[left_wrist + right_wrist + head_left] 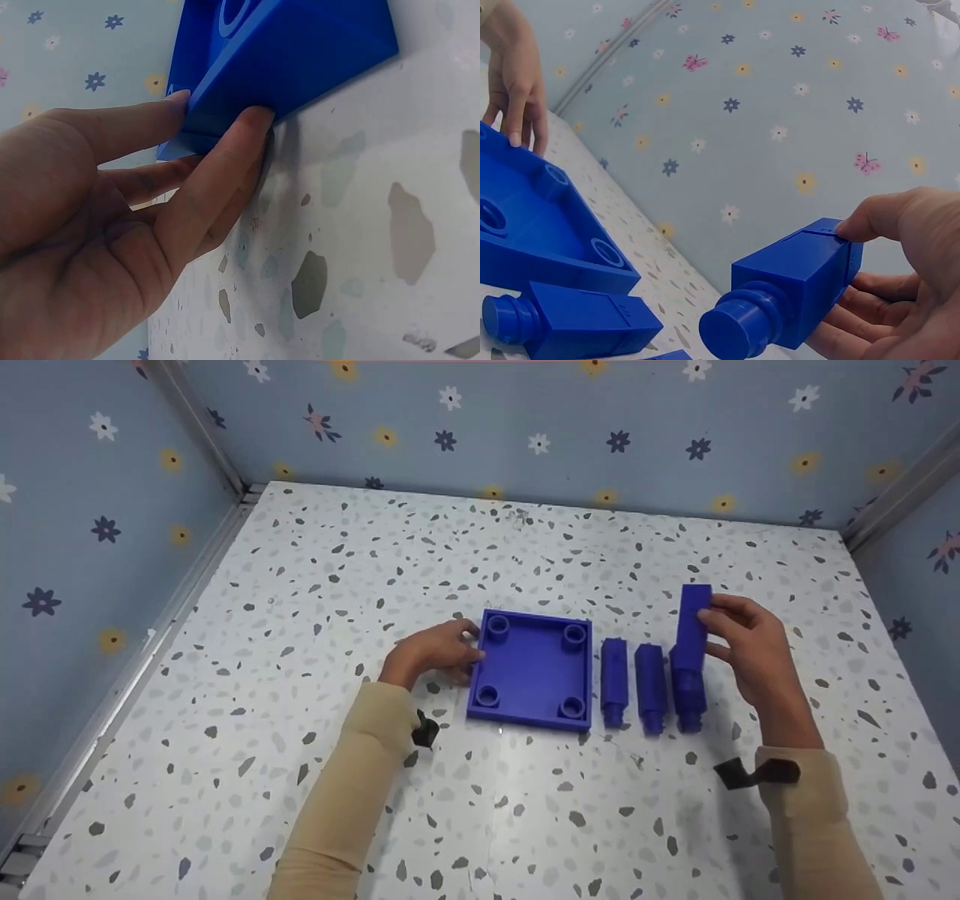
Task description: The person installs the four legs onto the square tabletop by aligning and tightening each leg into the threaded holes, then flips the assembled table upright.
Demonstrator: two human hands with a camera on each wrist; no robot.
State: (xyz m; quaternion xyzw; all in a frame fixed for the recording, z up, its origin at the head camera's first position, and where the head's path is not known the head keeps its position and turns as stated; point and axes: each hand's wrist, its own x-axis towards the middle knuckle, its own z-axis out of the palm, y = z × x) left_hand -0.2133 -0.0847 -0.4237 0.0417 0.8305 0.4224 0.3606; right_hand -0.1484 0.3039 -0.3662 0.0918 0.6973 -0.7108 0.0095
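I find the left hand partly closed, one digit at the rim and others against the outer wall, pinching the left edge of the tray. The right hand is well to the right of the tray, thumb and fingers pinching a held post. The tray sits between the hands on the worktop, hollow side up, a round socket in each corner.

Three more posts lie in a row off its right side: the first post just beside it, the second post next, the third post farthest and partly hidden by the held post. Whether those two touch I cannot tell.

Only the right wrist view shows me the ringed plug of the held post; only the head view shows all four posts. The left wrist view gives me the fingers' contact on the wall up close.
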